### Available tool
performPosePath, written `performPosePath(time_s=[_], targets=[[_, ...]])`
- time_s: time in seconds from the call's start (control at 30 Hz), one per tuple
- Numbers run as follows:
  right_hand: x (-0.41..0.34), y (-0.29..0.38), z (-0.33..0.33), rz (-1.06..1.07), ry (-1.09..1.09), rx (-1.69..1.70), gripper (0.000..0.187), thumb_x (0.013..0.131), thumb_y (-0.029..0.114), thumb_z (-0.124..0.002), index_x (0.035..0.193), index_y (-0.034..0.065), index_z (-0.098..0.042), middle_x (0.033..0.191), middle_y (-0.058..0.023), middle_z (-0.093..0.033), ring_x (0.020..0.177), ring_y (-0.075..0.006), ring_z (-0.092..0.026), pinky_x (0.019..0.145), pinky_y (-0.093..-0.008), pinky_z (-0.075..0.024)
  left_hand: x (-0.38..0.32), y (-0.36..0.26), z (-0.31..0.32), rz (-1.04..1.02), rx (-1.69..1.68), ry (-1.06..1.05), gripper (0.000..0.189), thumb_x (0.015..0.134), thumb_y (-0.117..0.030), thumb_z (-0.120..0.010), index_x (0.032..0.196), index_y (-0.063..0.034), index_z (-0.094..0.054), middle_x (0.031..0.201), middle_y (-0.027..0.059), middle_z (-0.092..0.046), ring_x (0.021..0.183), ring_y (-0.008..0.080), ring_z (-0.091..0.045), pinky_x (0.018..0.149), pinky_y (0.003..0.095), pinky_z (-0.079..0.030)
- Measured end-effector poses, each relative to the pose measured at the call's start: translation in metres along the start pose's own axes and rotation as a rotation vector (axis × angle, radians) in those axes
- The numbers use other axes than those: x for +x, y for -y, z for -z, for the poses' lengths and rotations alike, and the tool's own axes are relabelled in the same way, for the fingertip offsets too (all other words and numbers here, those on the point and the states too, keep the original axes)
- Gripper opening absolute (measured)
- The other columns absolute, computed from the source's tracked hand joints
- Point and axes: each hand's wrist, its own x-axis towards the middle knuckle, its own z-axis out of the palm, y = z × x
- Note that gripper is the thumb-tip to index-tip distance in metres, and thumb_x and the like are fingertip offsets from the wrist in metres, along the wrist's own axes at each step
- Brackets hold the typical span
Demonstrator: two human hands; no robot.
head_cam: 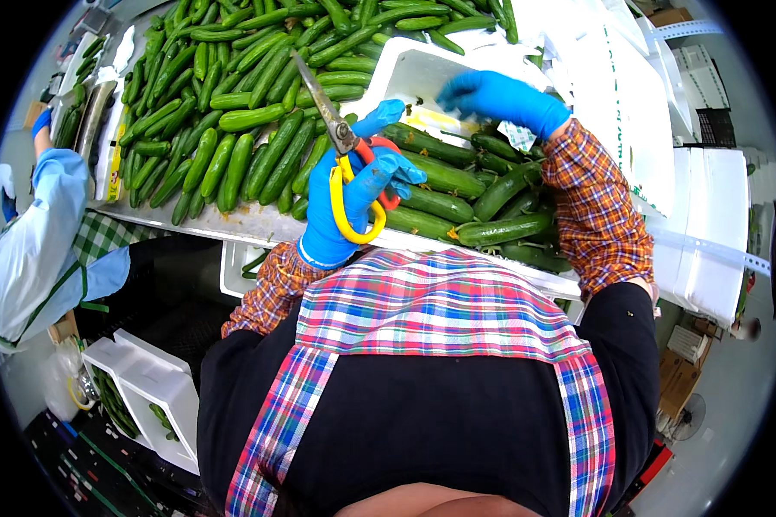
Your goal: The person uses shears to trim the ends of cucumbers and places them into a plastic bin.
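Observation:
In a blue glove, my left hand (352,194) holds a pair of scissors (341,139) with one yellow and one red handle, the blades pointing up and left. My right hand (482,97), also gloved in blue, is over a white foam tray (410,61); its fingers are blurred, and whether it grips anything is unclear. Small dark scraps and a yellow patch lie in the tray. Below it, nearer my body, larger cucumbers (440,178) lie side by side, some with withered yellow blossoms. A big heap of slimmer cucumbers (233,116) covers the table to the left.
A co-worker's sleeve (58,187) and gloved hand are at the far left. White foam boxes (705,226) are stacked at the right, and white packaging (621,110) lies beside my right arm. Foam boxes with cucumbers (149,394) stand low at the left. The metal table edge (194,226) runs before me.

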Motion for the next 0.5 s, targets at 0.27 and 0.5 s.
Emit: performPosePath(time_s=[0.27, 0.5], targets=[[-0.018, -0.035, -0.012, -0.045, 0.094, -0.553, 0.038, 0.081, 0.02, -0.067, 0.117, 0.0091, -0.065, 0.109, -0.015, -0.067, 0.098, -0.0272, -0.065, 0.087, -0.0387, -0.0502, 0.01, 0.005, 0.005, 0.019, -0.031, 0.018, 0.049, 0.096, -0.015, -0.055, 0.141, -0.0014, -0.041, 0.092, 0.0153, -0.069, 0.078, 0.0147, -0.064, 0.072, 0.0275, -0.052], [-0.076, -0.026, 0.015, 0.227, -0.399, 0.361, 0.037, 0.092, 0.018, -0.06, 0.124, 0.0003, -0.057, 0.117, -0.0115, -0.063, 0.104, -0.0209, -0.061, 0.089, -0.0318, -0.0516, 0.011, 0.005, 0.002, -0.028, -0.013, 0.009, 0.051, 0.094, -0.018, -0.058, 0.139, 0.0009, -0.043, 0.094, 0.0136, -0.068, 0.08, 0.014, -0.063, 0.072, 0.0255, -0.051]])
